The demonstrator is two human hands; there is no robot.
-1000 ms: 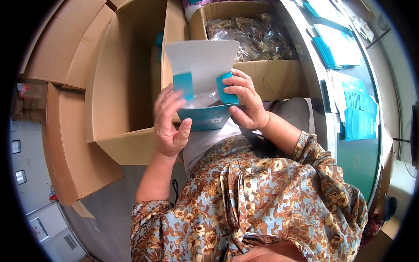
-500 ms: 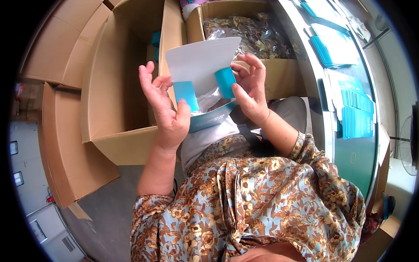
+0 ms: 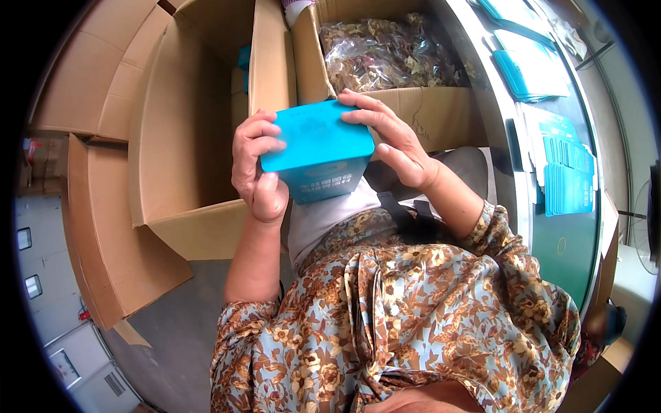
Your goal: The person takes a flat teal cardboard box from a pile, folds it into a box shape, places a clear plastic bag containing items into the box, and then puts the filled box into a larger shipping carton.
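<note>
A small teal carton [image 3: 316, 135] with white printing on its front is held over my lap, its lid down. My left hand [image 3: 259, 162] grips the carton's left side, fingertips on the lid and thumb at the front corner. My right hand [image 3: 395, 140] is on the right side, fingers curved over the lid. Behind it stand a large open cardboard box [image 3: 180, 124] at left, with small teal items [image 3: 244, 58] inside, and another box [image 3: 428, 104] holding clear bags of dried leafy material [image 3: 375, 56].
A green-topped table [image 3: 560, 256] runs along the right, bearing stacks of flat teal cartons [image 3: 567, 180] and more teal pieces [image 3: 523, 73] farther up. Flattened and folded cardboard [image 3: 134, 258] stands at the left. A wire fan [image 3: 646, 228] is at the far right edge.
The carton's white-inside lid and teal side flaps, upright before, have folded down to show a teal top. My hands have closed in around the carton from their raised, spread position.
</note>
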